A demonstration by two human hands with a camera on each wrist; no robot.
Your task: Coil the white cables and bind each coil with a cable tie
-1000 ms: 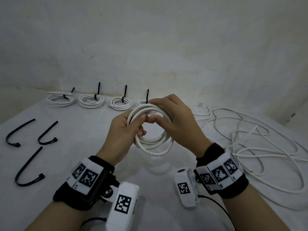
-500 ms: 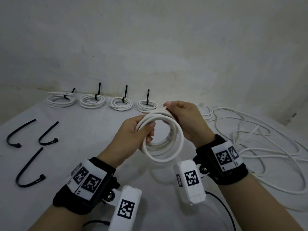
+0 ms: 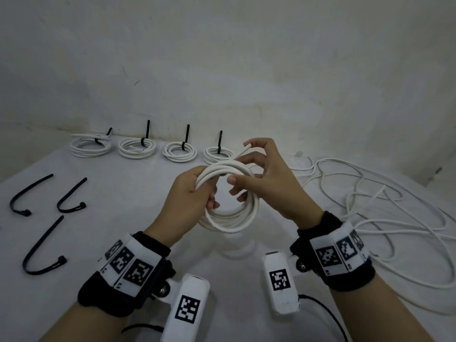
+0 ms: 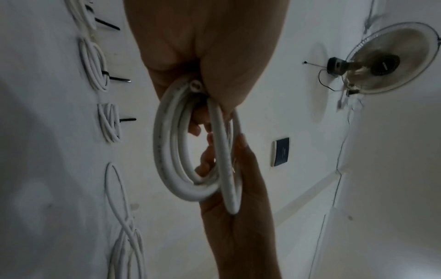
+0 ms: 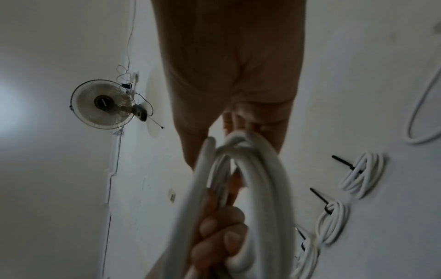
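I hold a white cable coil [image 3: 232,218] in the air over the table's middle. My left hand [image 3: 207,191] grips its upper left rim, fingers curled round the strands [image 4: 167,132]. At the coil's top right, my right hand [image 3: 246,174] has its thumb on the strands and its fingers curled into the loop. The cable's free end [image 3: 246,147] sticks up past those fingers. In the right wrist view the coil [image 5: 253,179] fills the middle, with my left hand's fingers [image 5: 219,236] clamped on it below.
Several bound coils [image 3: 137,148] with upright black ties line the back edge by the wall. A tangle of loose white cable [image 3: 370,206] covers the right side. Three loose black cable ties [image 3: 42,248] lie at the left. A wall fan [image 4: 393,58] shows in the wrist views.
My right hand has shifted from the coil's right rim onto its top, its fingers now reaching into the loop. The free end now pokes up beyond them. The left hand keeps its grip.
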